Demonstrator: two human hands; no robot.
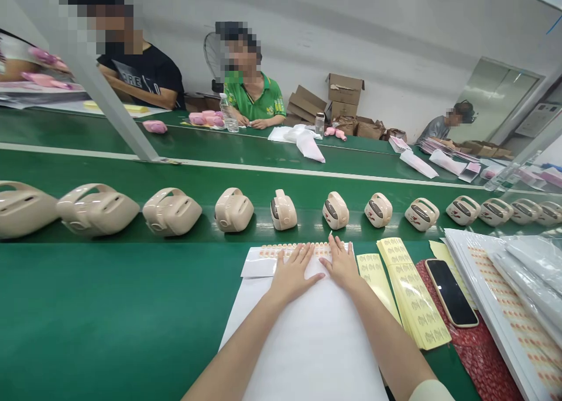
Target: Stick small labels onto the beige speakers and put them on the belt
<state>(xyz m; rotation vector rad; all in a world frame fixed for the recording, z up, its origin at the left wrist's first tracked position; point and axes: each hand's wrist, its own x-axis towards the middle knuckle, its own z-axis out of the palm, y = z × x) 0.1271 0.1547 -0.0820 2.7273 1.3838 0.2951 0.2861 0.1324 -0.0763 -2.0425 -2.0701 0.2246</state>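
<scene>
My left hand (293, 273) lies flat on a white sticker sheet (272, 331), its fingers spread near the far edge. Beside it, my right hand (343, 264) rests on the same sheet with fingers apart, the fingertips reaching its far edge. A row of small orange-and-white stickers (270, 250) runs along that edge, partly covered by my fingers. A folded or separate white strip (254, 267) shows at the sheet's far left corner. Just beyond my fingertips, a beige handled device (336, 210) stands in a line of similar ones on the green belt (307, 231).
Yellow label sheets (415, 295), a phone (452, 292) on red bubble wrap (492, 354), and a stack of sticker sheets (504, 295) lie at the right. A slanted metal post (109, 102) rises at the left. Several people sit across the line, near pink items (206, 118) and cardboard boxes (345, 91).
</scene>
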